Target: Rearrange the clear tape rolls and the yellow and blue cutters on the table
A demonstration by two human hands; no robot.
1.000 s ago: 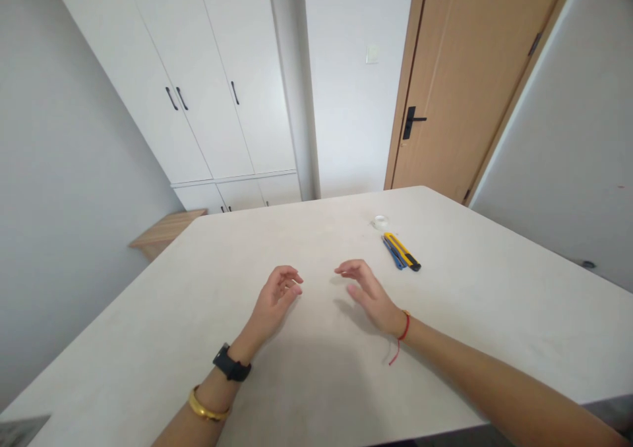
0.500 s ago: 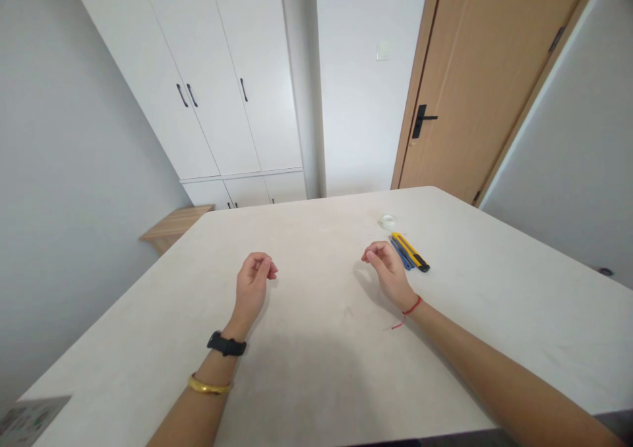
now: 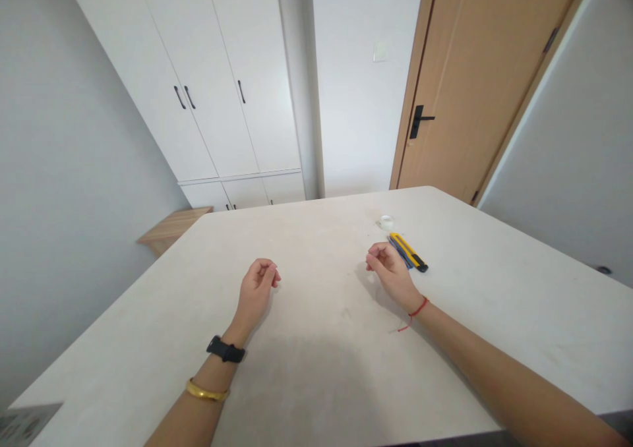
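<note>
My left hand (image 3: 258,285) hovers over the pale tabletop (image 3: 316,368), its fingers curled in and holding nothing. My right hand (image 3: 390,270) is curled the same way, empty, with its fingertips right next to a yellow-and-black utility knife (image 3: 408,252). Under and beside that knife lies a blue-handled tool (image 3: 398,252), partly hidden, so its kind is unclear. A small clear tape roll (image 3: 386,222) sits just beyond them. A black watch (image 3: 225,349) and gold bangle (image 3: 206,390) circle my left wrist, and a red string (image 3: 418,308) circles my right.
White cabinets (image 3: 217,84) stand beyond the table, with a wooden door (image 3: 475,84) to the right. A wooden shelf (image 3: 173,231) sits past the table's left edge. A printed sheet (image 3: 24,424) shows at the bottom left corner.
My hands have moved apart, the right one toward the knife, and their fingers have curled in. The view has shifted slightly. The knife and tape roll stay put.
</note>
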